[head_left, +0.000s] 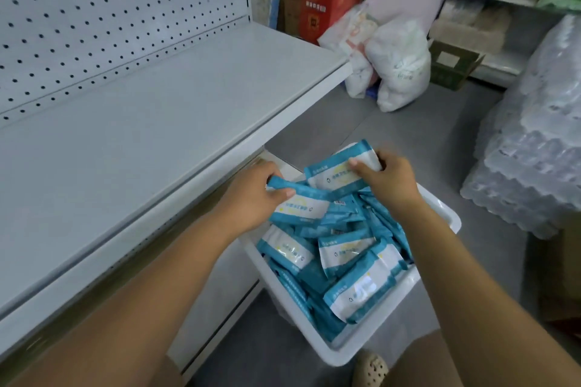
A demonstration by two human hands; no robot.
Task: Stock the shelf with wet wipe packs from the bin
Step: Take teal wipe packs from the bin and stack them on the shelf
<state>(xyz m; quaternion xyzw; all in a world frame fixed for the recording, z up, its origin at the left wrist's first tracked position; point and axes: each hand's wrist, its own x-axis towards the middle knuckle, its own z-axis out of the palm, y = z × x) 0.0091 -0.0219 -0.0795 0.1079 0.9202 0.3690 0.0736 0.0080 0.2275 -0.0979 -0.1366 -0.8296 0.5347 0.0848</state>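
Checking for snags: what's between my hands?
In the head view, only two packs: left hand grips the lower pack, right hand the upper pack, above the bin.

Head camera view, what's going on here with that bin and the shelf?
A person is reaching into a white bin full of blue-and-white wet wipe packs, which stands beside a white shelf. The left hand grips one pack and the right hand grips a second pack, both at the far end of the bin. No pack shows on the shelf yet.
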